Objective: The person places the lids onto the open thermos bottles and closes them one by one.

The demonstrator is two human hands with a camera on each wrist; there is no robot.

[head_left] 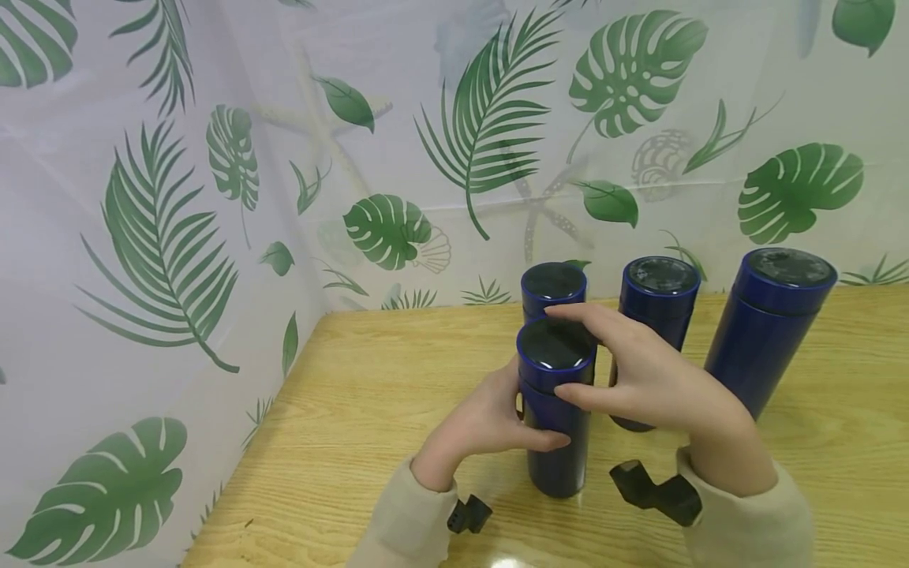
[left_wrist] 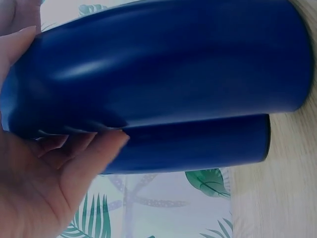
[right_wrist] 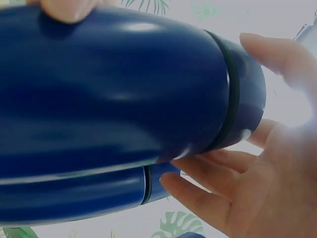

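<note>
A dark blue thermos (head_left: 557,465) with a glossy black lid top stands upright on the wooden table. My left hand (head_left: 490,418) grips its body, thumb across the front and fingers round the far side. Around the blue lid (right_wrist: 250,94) at the upper end curves my right hand (head_left: 649,375), its thumb at the near side and a finger over the back edge. A dark seam runs between lid and body in the right wrist view. Right behind stands a second blue thermos (head_left: 554,284), mostly hidden by the first one and the right hand.
Two more blue thermoses stand to the right, one (head_left: 660,296) partly behind the right hand and one (head_left: 760,339) farther right. A white leaf-printed cloth (head_left: 426,158) hangs behind and along the left side of the wooden table (head_left: 369,379).
</note>
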